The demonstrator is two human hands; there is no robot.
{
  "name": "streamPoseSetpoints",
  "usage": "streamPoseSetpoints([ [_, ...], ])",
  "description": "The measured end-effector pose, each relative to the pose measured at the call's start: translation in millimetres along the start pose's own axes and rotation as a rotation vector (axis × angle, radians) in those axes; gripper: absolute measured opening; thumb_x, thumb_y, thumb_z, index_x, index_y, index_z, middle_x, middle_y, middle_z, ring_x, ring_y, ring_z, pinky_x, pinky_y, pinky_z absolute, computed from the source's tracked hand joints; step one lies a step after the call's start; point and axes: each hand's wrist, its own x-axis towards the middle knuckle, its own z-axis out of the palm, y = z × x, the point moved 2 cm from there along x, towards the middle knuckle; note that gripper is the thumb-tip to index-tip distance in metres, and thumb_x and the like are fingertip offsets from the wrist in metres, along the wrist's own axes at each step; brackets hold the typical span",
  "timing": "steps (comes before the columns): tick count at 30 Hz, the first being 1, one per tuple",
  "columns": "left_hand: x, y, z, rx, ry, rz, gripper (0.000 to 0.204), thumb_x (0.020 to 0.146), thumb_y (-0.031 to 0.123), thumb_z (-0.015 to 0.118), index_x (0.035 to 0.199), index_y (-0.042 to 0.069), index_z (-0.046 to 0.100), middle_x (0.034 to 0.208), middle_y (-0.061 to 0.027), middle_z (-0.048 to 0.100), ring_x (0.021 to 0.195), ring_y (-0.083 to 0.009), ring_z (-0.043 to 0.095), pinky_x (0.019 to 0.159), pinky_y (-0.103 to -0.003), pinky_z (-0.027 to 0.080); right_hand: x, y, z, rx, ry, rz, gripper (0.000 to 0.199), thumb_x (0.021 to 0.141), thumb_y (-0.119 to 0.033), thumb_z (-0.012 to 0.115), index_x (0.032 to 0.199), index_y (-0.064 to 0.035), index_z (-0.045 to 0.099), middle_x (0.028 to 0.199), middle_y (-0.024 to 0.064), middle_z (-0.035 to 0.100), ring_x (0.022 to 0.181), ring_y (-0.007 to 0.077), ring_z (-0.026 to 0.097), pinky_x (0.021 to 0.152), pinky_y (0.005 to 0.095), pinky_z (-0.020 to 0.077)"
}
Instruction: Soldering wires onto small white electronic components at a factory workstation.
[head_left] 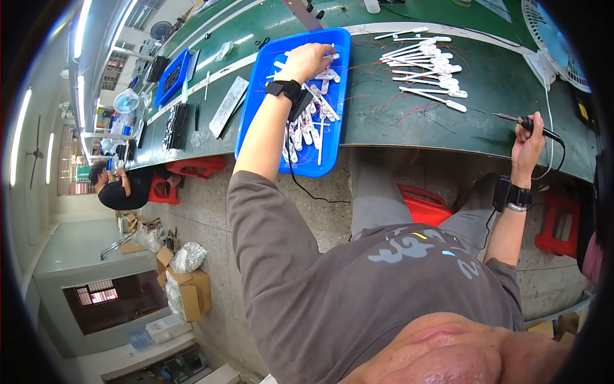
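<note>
While left hand [309, 62] overlies glossy tray [339, 105] | right hand [528, 141]: slender soldering iron [525, 121]

Dressed in a dark brownish-grey T-shirt [307, 288] with short, loose, creased sleeves [261, 208]. Marked across the front with a pale grey brush-like print [406, 248], touched with small strokes of yellow and light blue. Clad below in trousers [377, 198] of a lighter, plain grey. Shows left hand [308, 62] and right hand [528, 143] bare. Wears a black strap [281, 88] at the left wrist, with a boxy black module [300, 106] beside it and a thin black cable [326, 200]. Bears a black band [518, 194] and a second boxy module [501, 192] on the right wrist, again with a thin dark cable [489, 224]; adds a silvery band [515, 207] just beside.
</note>
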Motion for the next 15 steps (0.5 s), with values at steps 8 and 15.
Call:
streamPoseSetpoints([
  [8,-47.7,1.2,-70.7,-0.202,0.361,-0.008,0.025,0.088,0.024,0.066,0.107,0.008,0.069,0.099,-0.0115,0.071,0.093,-0.0262,0.068,0.08,-0.035,0.053,-2.2,3.6,5.2,-0.004,0.022,0.03,0.025,0.098,-0.026,0.056,0.085,-0.0048,0.057,0.064,-0.0028,0.041,0.055,0.0061,0.032,0.053,0.0234,0.0279],
  [15,-152.6,-27.4,-97.0,-0.238,0.147,-0.453,0.022,0.089,0.02,0.064,0.101,0.002,0.07,0.089,-0.0118,0.071,0.083,-0.0198,0.069,0.076,-0.03,0.052,0.4,-0.7,-0.2,0.018,0.04,0.032,0.026,0.1,-0.024,0.053,0.08,-0.0062,0.053,0.061,-0.0034,0.034,0.055,0.007,0.03,0.053,0.0249,0.0269],
])
